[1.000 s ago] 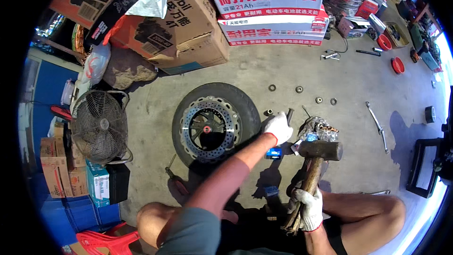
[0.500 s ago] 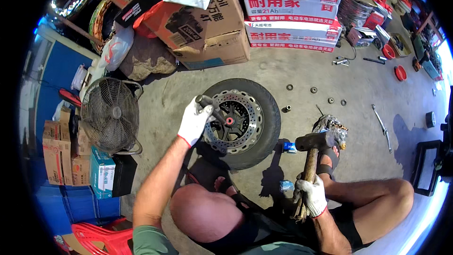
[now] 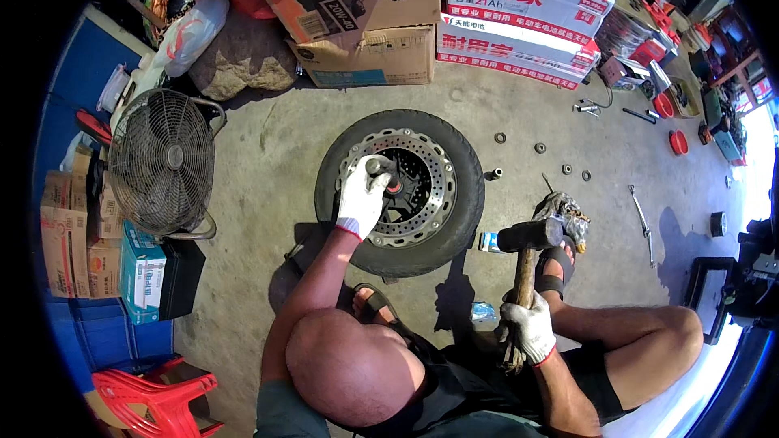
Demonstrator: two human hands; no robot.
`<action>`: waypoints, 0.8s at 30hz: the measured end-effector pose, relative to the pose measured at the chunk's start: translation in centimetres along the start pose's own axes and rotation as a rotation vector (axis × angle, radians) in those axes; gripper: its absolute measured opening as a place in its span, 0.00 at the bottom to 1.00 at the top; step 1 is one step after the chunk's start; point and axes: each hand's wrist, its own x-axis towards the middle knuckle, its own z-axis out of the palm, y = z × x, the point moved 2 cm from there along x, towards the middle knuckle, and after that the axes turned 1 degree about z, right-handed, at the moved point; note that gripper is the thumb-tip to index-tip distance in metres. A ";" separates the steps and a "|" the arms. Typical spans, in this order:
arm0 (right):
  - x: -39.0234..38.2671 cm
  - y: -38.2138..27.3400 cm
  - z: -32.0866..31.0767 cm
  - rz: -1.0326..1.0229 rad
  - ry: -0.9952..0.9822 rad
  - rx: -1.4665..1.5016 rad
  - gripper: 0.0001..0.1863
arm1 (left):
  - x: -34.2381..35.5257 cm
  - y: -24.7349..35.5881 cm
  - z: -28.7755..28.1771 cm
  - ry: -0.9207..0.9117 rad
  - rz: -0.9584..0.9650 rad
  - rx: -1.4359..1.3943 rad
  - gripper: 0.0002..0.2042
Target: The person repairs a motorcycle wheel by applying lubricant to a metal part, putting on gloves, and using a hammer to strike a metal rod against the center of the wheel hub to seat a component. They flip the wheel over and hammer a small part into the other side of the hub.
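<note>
My left hand [image 3: 362,199], in a white glove, grips a dark metal rod [image 3: 375,165] standing nearly end-on over the red-centred hub [image 3: 394,188] of a motorcycle wheel [image 3: 461,203], which lies flat with its perforated brake disc up. Whether the rod touches the hub I cannot tell. My right hand [image 3: 529,328], also gloved, is closed round the wooden handle [image 3: 526,275] of a heavy hammer [image 3: 529,234], held beside the wheel at lower right. A small blue box [image 3: 489,242] and a greasy plastic bundle [image 3: 570,215] lie near the hammer head.
A fan [image 3: 162,162] and cartons [image 3: 65,239] stand left, a red plastic chair [image 3: 154,397] lower left. Stacked boxes [image 3: 519,24] and a rock [image 3: 242,63] are at the back. Rings [image 3: 540,148], a wrench [image 3: 642,227] and a black frame [image 3: 704,300] lie right. My bent legs flank the foreground.
My left hand first swung leftward with the rod from beside the wheel, then moved onto the hub, turning the rod upright. My right hand still holds the hammer.
</note>
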 end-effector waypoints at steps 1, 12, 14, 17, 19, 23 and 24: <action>-0.1 -0.1 0.1 0.011 -0.001 0.003 0.09 | -0.3 0.3 0.1 -0.008 0.006 0.064 0.10; -0.7 -1.0 1.0 0.010 -0.006 -0.043 0.09 | -0.7 0.7 0.0 -0.017 0.066 0.227 0.12; -0.7 -1.0 1.0 0.005 -0.007 -0.053 0.09 | -0.7 0.8 0.1 -0.019 0.091 0.209 0.12; -0.7 -1.1 1.2 -0.001 -0.012 -0.078 0.09 | -0.8 0.6 0.2 -0.033 0.041 0.183 0.12; -0.7 -1.1 1.3 -0.009 -0.013 -0.093 0.09 | -0.9 1.0 0.3 -0.030 0.007 0.181 0.11; -0.8 -1.2 1.6 0.003 -0.018 -0.116 0.10 | -1.0 0.8 0.4 -0.026 0.033 0.185 0.10; -0.9 -1.4 1.7 0.015 -0.025 -0.121 0.10 | -1.0 0.5 0.3 -0.023 0.042 0.192 0.10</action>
